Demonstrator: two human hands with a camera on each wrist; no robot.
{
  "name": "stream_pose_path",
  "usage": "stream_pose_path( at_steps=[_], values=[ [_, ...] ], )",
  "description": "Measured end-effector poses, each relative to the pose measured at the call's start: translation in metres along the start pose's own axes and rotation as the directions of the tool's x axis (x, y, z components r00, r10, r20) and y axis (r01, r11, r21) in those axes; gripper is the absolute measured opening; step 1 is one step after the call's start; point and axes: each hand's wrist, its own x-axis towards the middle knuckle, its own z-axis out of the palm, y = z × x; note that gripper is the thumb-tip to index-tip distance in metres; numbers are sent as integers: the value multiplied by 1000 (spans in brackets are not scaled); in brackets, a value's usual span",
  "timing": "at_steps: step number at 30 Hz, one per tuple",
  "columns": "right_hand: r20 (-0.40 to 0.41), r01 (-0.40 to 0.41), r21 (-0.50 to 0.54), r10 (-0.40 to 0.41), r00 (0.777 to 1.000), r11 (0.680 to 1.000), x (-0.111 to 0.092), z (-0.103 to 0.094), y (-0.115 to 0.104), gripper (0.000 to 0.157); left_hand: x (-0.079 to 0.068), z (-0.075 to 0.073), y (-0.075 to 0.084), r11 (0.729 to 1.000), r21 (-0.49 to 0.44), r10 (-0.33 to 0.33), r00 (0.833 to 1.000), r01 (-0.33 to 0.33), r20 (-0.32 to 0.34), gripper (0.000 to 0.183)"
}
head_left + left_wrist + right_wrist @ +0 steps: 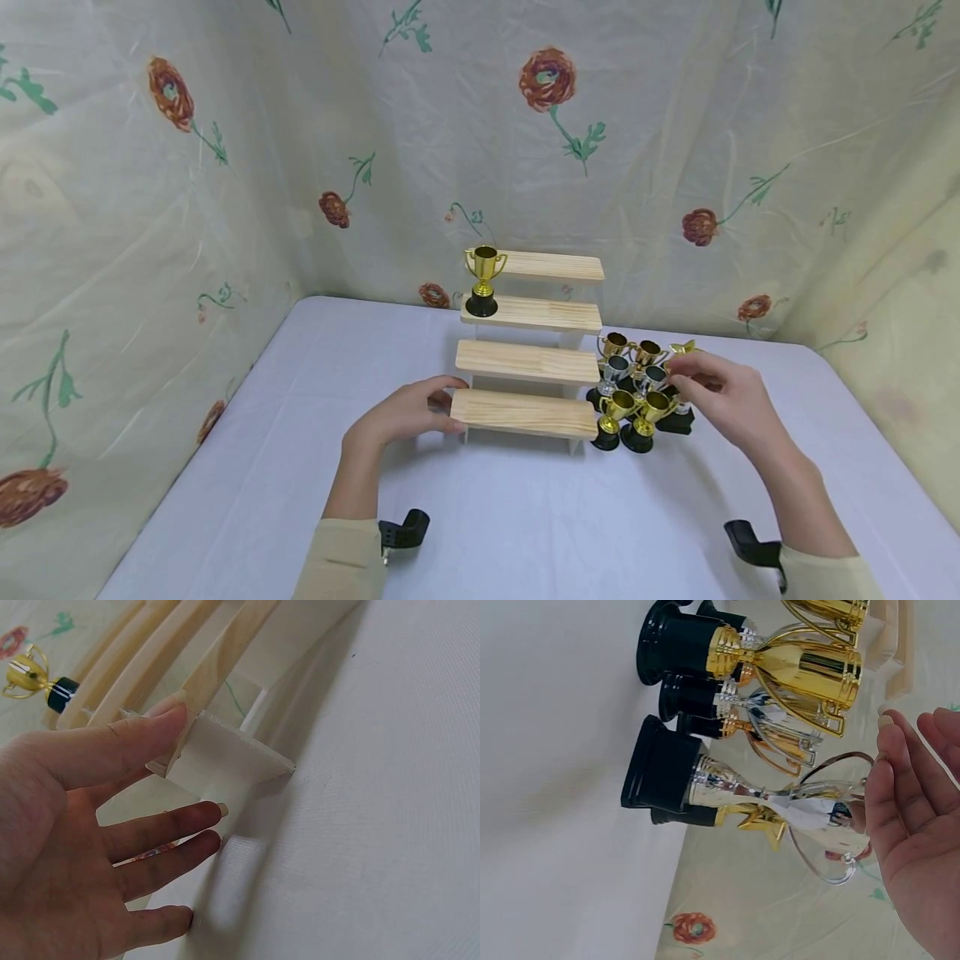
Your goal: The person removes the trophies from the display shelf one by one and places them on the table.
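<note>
My left hand (408,410) holds the left end of the lowest step of a wooden stepped stand (525,412), thumb at the front edge, index finger behind. Its other fingers spread apart in the left wrist view. My right hand (723,396) hovers over a large silver trophy (810,810) with a square black base, fingertips close to its rim; contact cannot be made out. The hand partly hides that trophy in the head view. Beside it cluster several small cups, including a gold trophy (652,408), a silver trophy (613,371) and a gold star trophy (682,347).
One gold trophy (483,279) stands at the left end of the stand's third step from the front. A white cloth (517,517) covers the table. Flower-printed curtain (450,125) hangs behind and along both sides.
</note>
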Motion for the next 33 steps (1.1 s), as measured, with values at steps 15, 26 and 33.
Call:
stream_pose_path(
  at_steps=[15, 26, 33],
  values=[
    [17, 42, 41, -42, 999, 998, 20, 12, -26, 22, -1, -1, 1, 1000, 3, 3, 1000, -3, 0, 55],
    [35, 82, 105, -86, 996, 991, 34, 28, -39, 24, -1, 0, 1, 1000, 6, 8, 1000, -8, 3, 54],
    [53, 56, 142, -64, 997, 988, 45, 36, -46, 26, 0, 0, 1, 1000, 12, 9, 1000, -9, 1, 56]
  ],
)
